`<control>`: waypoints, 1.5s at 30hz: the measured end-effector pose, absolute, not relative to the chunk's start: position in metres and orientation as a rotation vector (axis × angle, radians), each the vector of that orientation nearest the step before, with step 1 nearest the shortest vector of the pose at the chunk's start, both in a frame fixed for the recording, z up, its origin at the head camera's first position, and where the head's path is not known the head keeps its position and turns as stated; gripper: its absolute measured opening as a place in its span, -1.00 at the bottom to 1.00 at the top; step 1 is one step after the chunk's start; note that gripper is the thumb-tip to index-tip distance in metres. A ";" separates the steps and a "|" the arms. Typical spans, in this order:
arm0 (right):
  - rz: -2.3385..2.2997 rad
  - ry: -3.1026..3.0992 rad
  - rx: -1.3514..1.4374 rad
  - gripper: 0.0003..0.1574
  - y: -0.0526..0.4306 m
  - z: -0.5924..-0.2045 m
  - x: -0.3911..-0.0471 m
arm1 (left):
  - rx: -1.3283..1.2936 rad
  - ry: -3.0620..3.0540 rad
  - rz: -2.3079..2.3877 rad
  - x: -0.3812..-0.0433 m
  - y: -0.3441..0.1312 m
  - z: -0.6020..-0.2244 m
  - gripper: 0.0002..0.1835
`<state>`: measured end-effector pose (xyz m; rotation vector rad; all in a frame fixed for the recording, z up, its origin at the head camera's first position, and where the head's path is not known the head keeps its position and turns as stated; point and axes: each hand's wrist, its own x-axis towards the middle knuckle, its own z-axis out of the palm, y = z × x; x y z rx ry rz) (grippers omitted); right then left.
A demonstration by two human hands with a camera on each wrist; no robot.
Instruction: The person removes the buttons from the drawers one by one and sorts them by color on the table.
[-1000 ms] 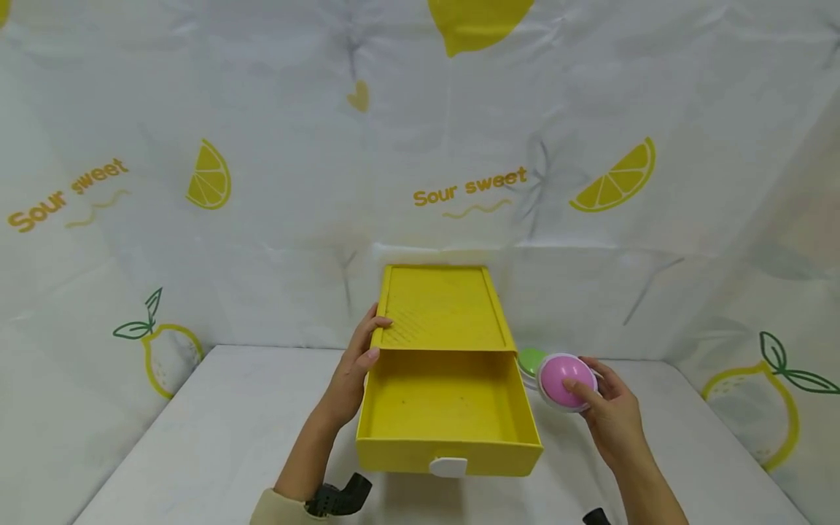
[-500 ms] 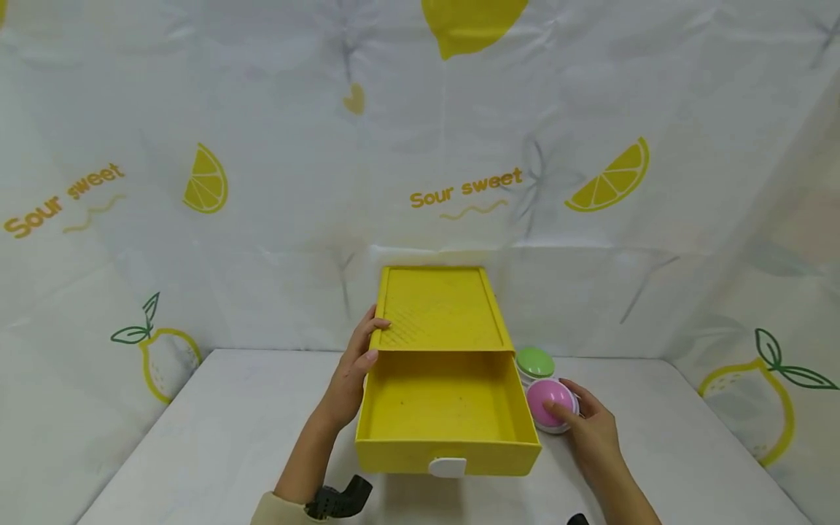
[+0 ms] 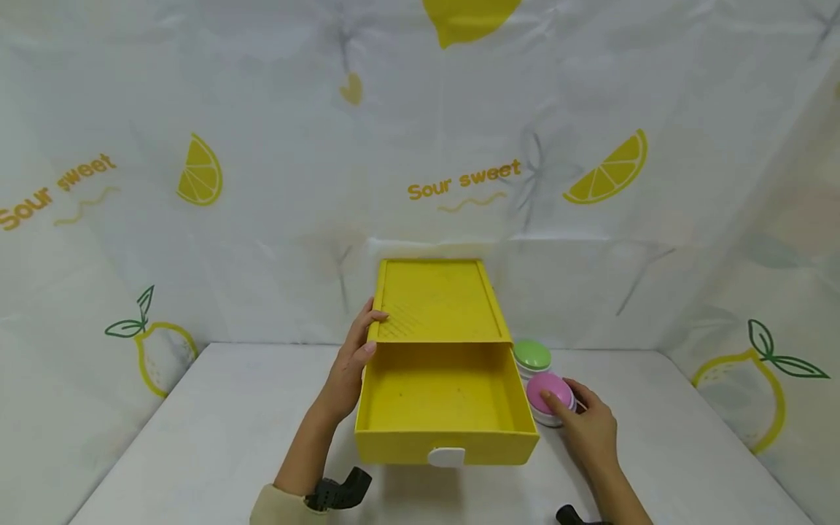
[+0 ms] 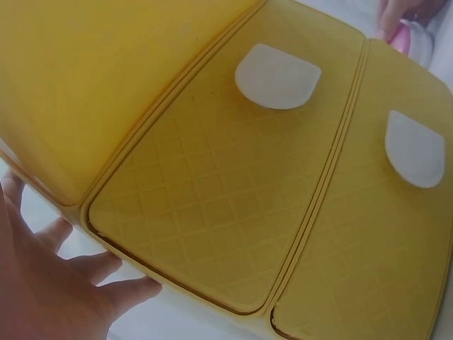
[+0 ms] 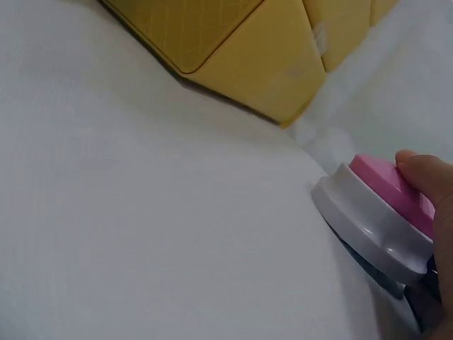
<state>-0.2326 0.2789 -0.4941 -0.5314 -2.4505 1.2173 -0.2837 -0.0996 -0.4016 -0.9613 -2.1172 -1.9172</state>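
"Count?"
"One pink tub [image 3: 547,389], pinched in the right grip [image 3: 592,426]; one green tub [image 3: 531,355] just beyond."
"Left of that grip?"
"One yellow cabinet [image 3: 436,299] in the way, one drawer [image 3: 394,448] out, two closed; the outspread left grip [image 3: 348,372] touches its side."

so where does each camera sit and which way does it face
Head: worn there, facing forward and down at the boxy yellow plastic drawer unit; left hand and right hand show.
Left wrist: worn there, facing shut yellow drawer fronts with rounded white tabs; part of each hand shows.
Right wrist: worn there, facing the white tabletop and round pink-topped white object; part of the right hand shows.
Head and right wrist share the unit and object.
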 end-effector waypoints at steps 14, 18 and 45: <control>1.213 -2.371 -0.419 -0.31 0.279 -0.501 -0.232 | -0.974 -2.123 -1.908 -0.281 -0.100 -0.400 -0.57; 1.219 -2.384 -0.428 -0.32 0.280 -0.499 -0.233 | -0.965 -2.114 -1.920 -0.282 -0.098 -0.400 -0.57; 1.122 -2.525 -0.369 -0.13 0.270 -0.496 -0.235 | -0.957 -2.128 -1.922 -0.283 -0.099 -0.401 -0.56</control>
